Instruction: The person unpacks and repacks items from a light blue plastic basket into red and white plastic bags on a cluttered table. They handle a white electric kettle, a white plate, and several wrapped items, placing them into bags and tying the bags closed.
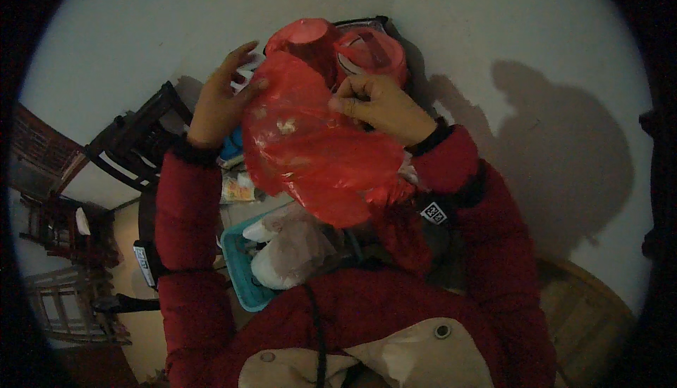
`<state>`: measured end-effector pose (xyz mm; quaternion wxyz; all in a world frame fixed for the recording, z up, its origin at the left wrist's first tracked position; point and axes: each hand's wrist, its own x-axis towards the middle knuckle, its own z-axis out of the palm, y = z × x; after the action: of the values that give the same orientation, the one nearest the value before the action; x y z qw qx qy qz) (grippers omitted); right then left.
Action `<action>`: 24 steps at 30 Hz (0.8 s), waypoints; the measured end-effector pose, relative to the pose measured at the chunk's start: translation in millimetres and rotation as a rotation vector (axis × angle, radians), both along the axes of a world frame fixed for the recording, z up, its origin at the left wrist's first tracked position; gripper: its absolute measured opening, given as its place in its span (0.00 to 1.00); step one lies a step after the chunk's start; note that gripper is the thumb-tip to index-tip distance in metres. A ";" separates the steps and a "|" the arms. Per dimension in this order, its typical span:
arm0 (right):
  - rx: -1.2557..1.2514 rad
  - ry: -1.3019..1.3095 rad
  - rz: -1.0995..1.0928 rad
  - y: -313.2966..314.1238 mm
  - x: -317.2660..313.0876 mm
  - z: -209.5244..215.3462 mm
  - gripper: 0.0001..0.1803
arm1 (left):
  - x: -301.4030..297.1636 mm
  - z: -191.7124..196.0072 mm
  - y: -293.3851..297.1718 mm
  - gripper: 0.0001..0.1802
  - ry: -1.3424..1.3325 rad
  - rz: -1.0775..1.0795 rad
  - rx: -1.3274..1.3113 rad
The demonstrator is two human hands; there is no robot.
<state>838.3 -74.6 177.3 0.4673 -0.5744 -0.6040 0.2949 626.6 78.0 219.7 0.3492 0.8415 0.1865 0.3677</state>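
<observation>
A thin, translucent red plastic bag [310, 148] spreads crumpled across the middle, between my hands. At its left edge is my left hand [220, 102], fingers apart and thumb against or very close to the plastic. On the right, my right hand [384, 108] is closed in a pinch at the bag's upper right side; its fingertips are partly hidden. Behind the bag stand two rounded things wrapped in red plastic, a left bundle [305, 33] and a right bundle [374, 55] with a pale rim showing through. What they contain I cannot make out.
Below the bag, a teal basket [241, 280] holds white items in a clear bag [293, 250]. A yellow-and-white packet [238, 188] lies beyond it. Dark chairs [137, 137] stand left, a round wooden surface [585, 314] lower right, and a pale wall [479, 14] behind.
</observation>
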 end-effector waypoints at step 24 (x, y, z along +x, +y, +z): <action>0.068 -0.254 -0.750 -16.3 31.6 -65.2 0.12 | -49.2 -56.7 4.2 0.20 -0.658 -0.456 -1.230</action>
<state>869.9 -90.9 112.1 0.4829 -0.7713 -0.4145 0.0103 577.4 82.3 163.0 0.8642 0.3572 0.0652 0.3483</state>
